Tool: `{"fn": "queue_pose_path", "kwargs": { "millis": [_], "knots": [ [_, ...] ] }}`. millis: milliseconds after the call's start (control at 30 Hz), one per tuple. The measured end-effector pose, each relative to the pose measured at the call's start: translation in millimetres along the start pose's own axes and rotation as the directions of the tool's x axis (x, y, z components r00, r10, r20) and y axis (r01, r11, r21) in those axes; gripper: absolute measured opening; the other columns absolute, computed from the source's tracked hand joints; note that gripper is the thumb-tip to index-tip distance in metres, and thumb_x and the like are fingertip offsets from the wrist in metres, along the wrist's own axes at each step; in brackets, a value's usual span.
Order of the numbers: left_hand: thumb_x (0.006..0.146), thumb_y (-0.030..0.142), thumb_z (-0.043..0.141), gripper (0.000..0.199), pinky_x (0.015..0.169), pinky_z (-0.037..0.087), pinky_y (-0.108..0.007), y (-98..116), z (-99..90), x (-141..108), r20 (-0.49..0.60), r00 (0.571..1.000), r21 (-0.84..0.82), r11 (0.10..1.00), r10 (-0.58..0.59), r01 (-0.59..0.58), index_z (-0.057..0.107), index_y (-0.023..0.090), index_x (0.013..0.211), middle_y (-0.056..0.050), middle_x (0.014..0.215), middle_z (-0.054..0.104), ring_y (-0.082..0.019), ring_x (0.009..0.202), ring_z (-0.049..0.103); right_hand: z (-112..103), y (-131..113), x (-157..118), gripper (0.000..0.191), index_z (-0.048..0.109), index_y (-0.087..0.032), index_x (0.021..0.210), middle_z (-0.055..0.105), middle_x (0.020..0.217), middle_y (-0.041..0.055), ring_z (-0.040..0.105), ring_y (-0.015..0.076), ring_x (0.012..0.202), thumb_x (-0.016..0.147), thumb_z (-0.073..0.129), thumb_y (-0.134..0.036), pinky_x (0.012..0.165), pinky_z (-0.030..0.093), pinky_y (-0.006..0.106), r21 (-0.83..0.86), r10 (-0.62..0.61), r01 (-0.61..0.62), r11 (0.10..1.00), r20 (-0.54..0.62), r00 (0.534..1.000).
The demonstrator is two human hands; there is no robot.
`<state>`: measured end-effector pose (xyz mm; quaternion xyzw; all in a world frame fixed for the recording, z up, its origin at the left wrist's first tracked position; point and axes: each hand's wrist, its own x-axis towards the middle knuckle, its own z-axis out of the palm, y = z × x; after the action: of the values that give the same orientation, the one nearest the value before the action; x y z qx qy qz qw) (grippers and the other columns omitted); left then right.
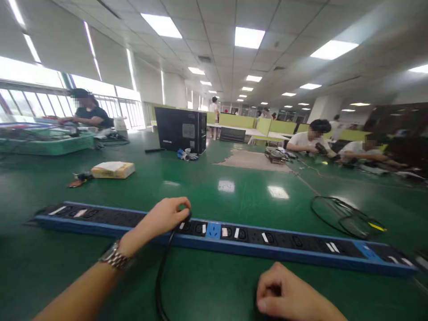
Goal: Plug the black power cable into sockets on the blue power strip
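Note:
A long blue-framed power strip [267,252] with black sockets, small white labels and a few blue sockets lies across the green table in front of me. My left hand [170,214], a metal watch on its wrist, is closed around a black plug [189,216] at the strip's middle-left; the fingers mostly cover it. From under that hand a thick black cable [162,272] curves down over the strip's front edge and out of view. Nearer to me, at lower right, my right hand [281,292] is curled closed just in front of the strip. Whatever it holds is hidden.
A coiled black cable [344,216] lies at right. Further back are a yellow packet [113,170], a black computer case [180,129], gloves [187,154] and a green basket [63,146]. Co-workers sit at the left and right sides. A brown patch [250,159] marks the tabletop.

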<state>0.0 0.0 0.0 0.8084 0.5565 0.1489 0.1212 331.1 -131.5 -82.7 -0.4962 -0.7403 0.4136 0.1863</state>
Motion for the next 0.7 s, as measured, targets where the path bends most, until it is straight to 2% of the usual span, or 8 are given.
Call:
{"fn": "queue_pose_path", "kwargs": {
  "millis": [100,233,533,700],
  "knots": [
    [0.080,0.037,0.043,0.029,0.054,0.037,-0.024,-17.6,-10.6,-9.2,-0.002,1.000,0.027,0.999,-0.030,0.030,0.068,0.024,0.088,0.004,0.058,0.059,-0.016,0.057,0.057,5.4,0.3,0.9,0.028,0.074,-0.013,0.074,0.049,0.053,-0.0042,0.040,0.0071,0.052,0.071,0.071,-0.041,0.049,0.029,0.019,0.052,-0.020,0.016,0.998,0.068,0.997],
    [0.078,0.035,0.046,0.027,0.056,0.037,-0.025,-31.6,-14.8,-14.0,-0.011,0.998,0.074,0.996,-0.056,0.056,0.069,0.023,0.085,0.002,0.062,0.062,-0.018,0.060,0.059,10.0,-0.3,1.3,0.035,0.074,-0.012,0.075,0.046,0.051,-0.0049,0.037,0.0065,0.049,0.070,0.070,-0.047,0.046,0.025,0.020,0.141,-0.045,0.033,0.990,0.083,0.996],
    [0.080,0.033,0.048,0.024,0.062,0.040,-0.024,-32.4,-15.0,-12.9,0.054,0.998,0.107,0.994,0.022,-0.027,0.070,0.025,0.088,0.001,0.074,0.067,-0.017,0.070,0.062,13.9,4.7,3.0,0.041,0.073,-0.014,0.075,0.049,0.059,-0.0030,0.043,0.0087,0.057,0.072,0.069,-0.054,0.053,0.031,0.021,0.100,-0.040,0.039,0.994,0.004,0.999],
    [0.080,0.031,0.049,0.023,0.064,0.041,-0.024,-32.9,-12.5,-13.9,0.058,0.998,0.146,0.989,0.004,-0.012,0.069,0.026,0.090,0.000,0.078,0.069,-0.018,0.074,0.063,15.3,6.8,2.3,0.041,0.075,-0.016,0.077,0.056,0.069,-0.0001,0.050,0.0120,0.067,0.072,0.069,-0.056,0.059,0.037,0.021,0.035,-0.021,0.022,0.999,-0.031,0.999]
  ]
}}
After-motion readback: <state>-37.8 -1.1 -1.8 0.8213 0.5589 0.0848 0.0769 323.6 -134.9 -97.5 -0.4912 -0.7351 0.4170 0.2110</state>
